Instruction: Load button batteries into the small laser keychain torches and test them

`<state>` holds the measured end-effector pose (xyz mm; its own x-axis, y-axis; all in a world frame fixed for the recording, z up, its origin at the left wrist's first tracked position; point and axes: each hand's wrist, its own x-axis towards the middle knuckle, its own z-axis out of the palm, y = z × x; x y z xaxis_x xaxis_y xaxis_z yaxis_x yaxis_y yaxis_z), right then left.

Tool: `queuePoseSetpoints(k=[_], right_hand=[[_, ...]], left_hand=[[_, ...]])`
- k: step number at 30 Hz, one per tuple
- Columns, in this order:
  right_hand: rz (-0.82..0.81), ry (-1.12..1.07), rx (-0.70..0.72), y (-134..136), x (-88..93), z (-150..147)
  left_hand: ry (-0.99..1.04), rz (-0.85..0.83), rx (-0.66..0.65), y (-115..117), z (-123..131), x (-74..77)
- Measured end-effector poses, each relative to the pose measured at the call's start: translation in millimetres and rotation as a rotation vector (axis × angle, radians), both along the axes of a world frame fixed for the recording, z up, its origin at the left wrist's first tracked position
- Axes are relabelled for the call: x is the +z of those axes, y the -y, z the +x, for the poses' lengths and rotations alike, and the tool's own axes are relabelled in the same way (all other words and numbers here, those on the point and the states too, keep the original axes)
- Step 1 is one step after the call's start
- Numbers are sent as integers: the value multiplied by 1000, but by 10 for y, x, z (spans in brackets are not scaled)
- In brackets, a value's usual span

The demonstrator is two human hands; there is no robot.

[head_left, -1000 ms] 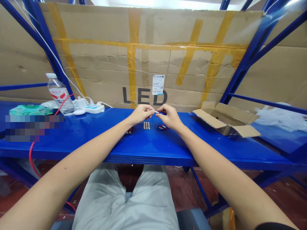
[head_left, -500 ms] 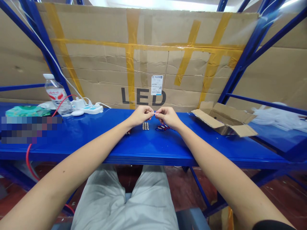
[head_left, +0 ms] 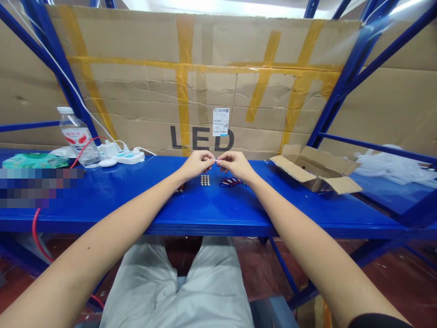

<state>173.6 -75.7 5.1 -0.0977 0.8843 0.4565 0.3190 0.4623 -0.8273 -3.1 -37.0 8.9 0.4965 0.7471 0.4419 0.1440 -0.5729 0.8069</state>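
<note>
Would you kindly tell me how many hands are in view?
2: the left hand near the small silver pieces, the right hand near the red and blue items. No other hand shows.

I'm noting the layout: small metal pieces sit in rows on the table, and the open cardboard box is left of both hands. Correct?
No: the head view shows the open cardboard box right of the left hand and right hand. The small metal pieces do sit in rows on the table.

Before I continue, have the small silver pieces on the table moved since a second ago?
No: the silver pieces sit in the same place, below and left of the white label.
</note>
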Motion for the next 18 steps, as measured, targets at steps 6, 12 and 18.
queuePoseSetpoints(k=[6,12,18], right_hand=[[-6,35,7,-14,-12,12],[-39,-6,1,-25,-23,13],[-48,-20,-3,-31,-35,14]], left_hand=[[-3,-5,-4,-23,-16,-3],[3,7,0,-43,-31,-15],[-23,-4,-12,-64,-42,-28]])
